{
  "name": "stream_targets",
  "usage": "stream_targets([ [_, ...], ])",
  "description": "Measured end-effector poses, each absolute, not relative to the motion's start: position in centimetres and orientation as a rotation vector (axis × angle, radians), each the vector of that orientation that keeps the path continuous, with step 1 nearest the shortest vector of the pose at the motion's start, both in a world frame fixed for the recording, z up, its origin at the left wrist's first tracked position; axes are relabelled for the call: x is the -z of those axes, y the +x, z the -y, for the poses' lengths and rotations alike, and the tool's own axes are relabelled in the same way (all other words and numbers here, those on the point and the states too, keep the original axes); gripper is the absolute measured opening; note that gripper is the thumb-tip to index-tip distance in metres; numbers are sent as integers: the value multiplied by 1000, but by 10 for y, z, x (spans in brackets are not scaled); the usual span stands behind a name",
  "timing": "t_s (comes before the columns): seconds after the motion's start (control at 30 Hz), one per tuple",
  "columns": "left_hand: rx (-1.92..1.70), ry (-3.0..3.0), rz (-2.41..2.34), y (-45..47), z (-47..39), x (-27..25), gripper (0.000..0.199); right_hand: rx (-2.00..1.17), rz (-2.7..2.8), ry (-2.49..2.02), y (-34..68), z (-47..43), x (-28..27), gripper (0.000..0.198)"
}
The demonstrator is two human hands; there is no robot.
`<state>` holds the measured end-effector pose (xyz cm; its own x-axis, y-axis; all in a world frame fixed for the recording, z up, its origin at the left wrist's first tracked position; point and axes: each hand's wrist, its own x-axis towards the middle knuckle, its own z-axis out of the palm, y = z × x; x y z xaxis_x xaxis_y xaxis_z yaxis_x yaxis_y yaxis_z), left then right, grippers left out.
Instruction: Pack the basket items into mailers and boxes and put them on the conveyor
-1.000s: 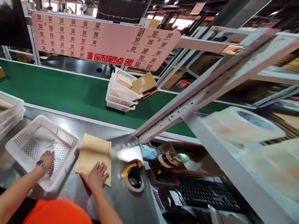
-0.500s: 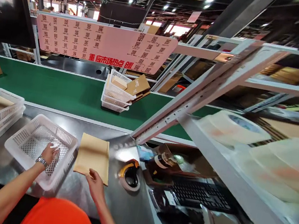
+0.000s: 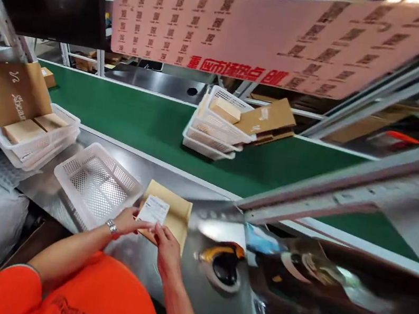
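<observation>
A white printed label (image 3: pixel 153 210) is pinched between my left hand (image 3: pixel 128 221) and my right hand (image 3: pixel 165 246), just above a flat brown padded envelope (image 3: pixel 173 213) lying on the steel bench. My left wrist carries a watch. An empty white perforated basket (image 3: pixel 96 185) sits right beside my left hand, to its left.
A green conveyor belt (image 3: pixel 131 117) runs behind the bench and carries a stack of white baskets with cardboard boxes (image 3: pixel 218 126). More baskets with brown boxes (image 3: pixel 32 135) stand at left. A yellow-and-black tape dispenser (image 3: pixel 222 264) lies at right. A pink QR-code board (image 3: pixel 261 37) hangs overhead.
My left hand came out of the white basket and joined my right hand over the envelope, with a white label now held between them. The view swung left and down.
</observation>
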<state>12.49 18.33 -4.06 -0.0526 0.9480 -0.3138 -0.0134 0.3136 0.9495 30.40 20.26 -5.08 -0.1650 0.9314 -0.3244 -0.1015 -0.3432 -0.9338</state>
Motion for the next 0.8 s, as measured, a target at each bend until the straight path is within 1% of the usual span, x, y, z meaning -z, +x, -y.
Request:
stream_targets([
  [0.1,-916,755,-1265,131,-183,40,55,-1760,973,-1234,304,-197,45,65],
  [0.2,-978,649,-1285,141,-188,42,45,-1805,845,-1235,308,-192,46,67],
  [0.3,-1039,569,-1327,148,-191,41,33,-1828,756,-1215,313,-186,49,65],
  [0.37,-1062,534,-1348,151,-192,40,28,-1823,749,-1201,316,-183,50,63],
  [0.53,-1067,518,-1355,156,-192,35,36,-1798,737,-1208,319,-182,51,61],
  [0.7,-1055,529,-1337,162,-190,34,29,-1760,727,-1237,324,-181,53,66],
  [0.8,-1016,557,-1356,165,-190,35,33,-1733,741,-1248,325,-179,55,66],
])
